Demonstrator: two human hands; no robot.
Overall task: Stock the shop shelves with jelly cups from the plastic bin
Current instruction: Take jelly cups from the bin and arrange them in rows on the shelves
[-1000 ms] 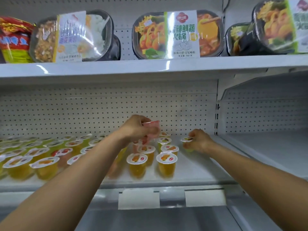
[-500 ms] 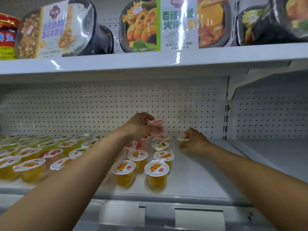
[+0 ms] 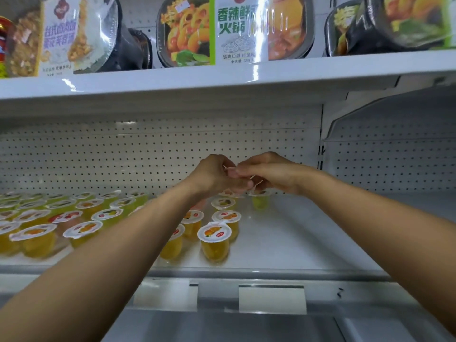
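Several jelly cups with white foil lids stand in rows on the white shelf (image 3: 291,243); most are yellow, such as the front one (image 3: 214,243). My left hand (image 3: 213,176) and my right hand (image 3: 274,176) meet above the back rows. Together they hold a jelly cup that is almost hidden between the fingers; only slivers of its white lid (image 3: 252,178) show. A greenish cup (image 3: 259,203) stands alone on the shelf just below my right hand. The plastic bin is out of view.
The upper shelf (image 3: 222,77) hangs close above, loaded with boxed ready meals (image 3: 237,30). A perforated back panel (image 3: 148,154) closes the bay. Bare shelf surface lies right of the cups. Blank label holders (image 3: 271,299) line the front rail.
My right hand let go of the greenish cup on the shelf and moved left and up to join my left hand. The left hand kept its cup and rose slightly. The camera moved closer.
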